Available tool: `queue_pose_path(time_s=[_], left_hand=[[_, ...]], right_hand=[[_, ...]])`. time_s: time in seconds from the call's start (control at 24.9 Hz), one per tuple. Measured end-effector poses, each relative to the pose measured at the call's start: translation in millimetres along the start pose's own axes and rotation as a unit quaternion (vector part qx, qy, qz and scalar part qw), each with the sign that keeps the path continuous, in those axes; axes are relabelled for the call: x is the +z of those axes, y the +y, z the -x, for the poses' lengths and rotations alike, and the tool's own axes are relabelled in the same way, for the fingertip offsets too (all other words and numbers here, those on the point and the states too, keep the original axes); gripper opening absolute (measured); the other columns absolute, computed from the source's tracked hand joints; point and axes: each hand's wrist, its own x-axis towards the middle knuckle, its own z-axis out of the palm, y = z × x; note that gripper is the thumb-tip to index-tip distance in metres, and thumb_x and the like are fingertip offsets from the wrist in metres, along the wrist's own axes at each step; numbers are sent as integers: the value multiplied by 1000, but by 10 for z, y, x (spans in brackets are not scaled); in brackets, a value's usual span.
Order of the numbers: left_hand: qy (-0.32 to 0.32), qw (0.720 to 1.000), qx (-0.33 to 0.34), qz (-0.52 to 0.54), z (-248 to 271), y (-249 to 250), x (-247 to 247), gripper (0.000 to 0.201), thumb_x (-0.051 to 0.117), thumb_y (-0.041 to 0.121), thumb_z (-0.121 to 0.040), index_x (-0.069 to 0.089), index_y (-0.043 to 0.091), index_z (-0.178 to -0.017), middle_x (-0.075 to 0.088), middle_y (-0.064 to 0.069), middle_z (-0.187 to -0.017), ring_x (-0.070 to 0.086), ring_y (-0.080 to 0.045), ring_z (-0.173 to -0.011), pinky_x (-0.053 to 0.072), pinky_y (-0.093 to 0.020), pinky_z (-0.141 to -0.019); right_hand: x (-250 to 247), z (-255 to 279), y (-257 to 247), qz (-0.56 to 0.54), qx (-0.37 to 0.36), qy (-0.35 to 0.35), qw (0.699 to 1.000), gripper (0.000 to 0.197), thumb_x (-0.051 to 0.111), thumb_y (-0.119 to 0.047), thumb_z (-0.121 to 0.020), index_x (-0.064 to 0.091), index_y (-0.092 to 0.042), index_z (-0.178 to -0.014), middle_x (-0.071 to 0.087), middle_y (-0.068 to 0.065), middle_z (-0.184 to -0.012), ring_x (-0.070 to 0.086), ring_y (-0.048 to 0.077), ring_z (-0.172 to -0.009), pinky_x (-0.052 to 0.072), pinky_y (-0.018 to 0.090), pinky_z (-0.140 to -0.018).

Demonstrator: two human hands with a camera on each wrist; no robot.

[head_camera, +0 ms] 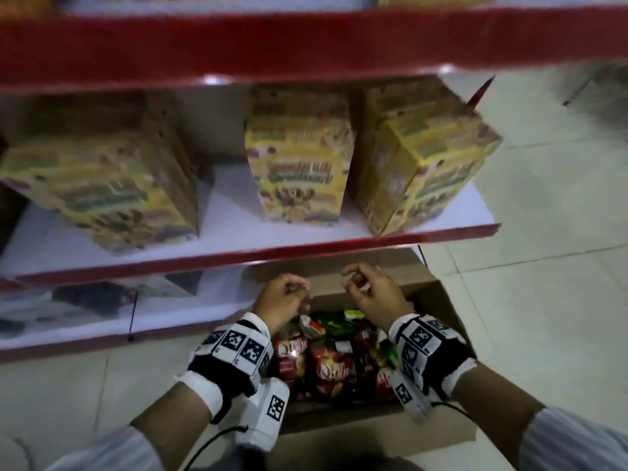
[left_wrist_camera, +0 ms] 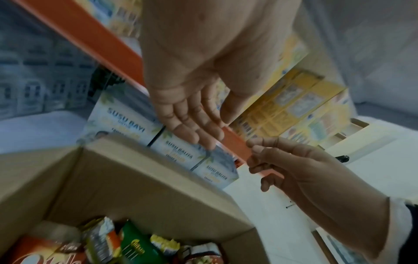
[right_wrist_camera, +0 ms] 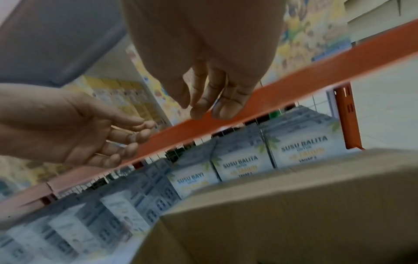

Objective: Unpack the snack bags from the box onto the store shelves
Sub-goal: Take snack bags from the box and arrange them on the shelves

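Far left on the middle shelf, yellow cartons leaning, likely to tip if nudged by a rising bag. Below, left hand over the far edge of the cardboard box, fingers loosely curled, holding nothing. Right hand just beside it, fingers also loosely bent and empty. Snack bags packed tight inside the box, near side. Risk, as judged: dragging up neighbours with one bag, crushing contents, or knocking knuckles on the red shelf lip just above.
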Motion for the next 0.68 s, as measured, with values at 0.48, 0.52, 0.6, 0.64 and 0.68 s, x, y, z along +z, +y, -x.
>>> queue_pose_path(time_s=[0.48, 0.52, 0.6, 0.64, 0.68], left_hand=[[-194, 922, 47, -332, -1495, -1644, 594, 28, 48, 27, -98, 55, 8, -117, 57, -5, -98, 56, -18, -80, 39, -21, -59], [-235, 890, 56, -387, -1563, -1709, 691, 35, 47, 31, -98, 54, 6, -121, 57, -6, -101, 55, -19, -87, 40, -22, -62], [-269, 833, 66, -478, -1650, -1873, 882, 44, 49, 39, -96, 58, 5, -124, 61, -8, -108, 55, -20, -95, 44, -26, -71], [-265, 813, 67, -514, -1676, -1958, 956, 47, 51, 43, -95, 60, 6, -121, 63, -9, -113, 56, -20, -97, 44, -28, -77], [-263, 791, 65, -549, -1684, -2065, 1012, 50, 53, 47, -93, 62, 5, -119, 65, -11, -117, 57, -22, -98, 43, -29, -82]], right_hand=[[1092, -326, 1891, 84, -36, 79, 993, 17, 63, -14, -87, 64, -22, -102, 64, -3, -89, 55, 10, -78, 40, 19, -77], [1129, -335, 1985, 90, -48, 93, 990, 16, 63, -14, -87, 65, -22, -101, 64, -4, -89, 55, 8, -77, 38, 17, -74], [1182, -335, 2133, 86, -54, 104, 989, 15, 63, -16, -87, 65, -22, -100, 66, -5, -85, 54, 7, -75, 38, 18, -72], [1183, -342, 2167, 70, -48, 109, 990, 14, 63, -15, -87, 65, -22, -99, 66, -5, -84, 55, 8, -74, 40, 19, -73], [1176, -331, 2194, 53, -41, 117, 991, 14, 63, -15, -87, 65, -23, -98, 67, -6, -82, 56, 8, -74, 42, 20, -74]])
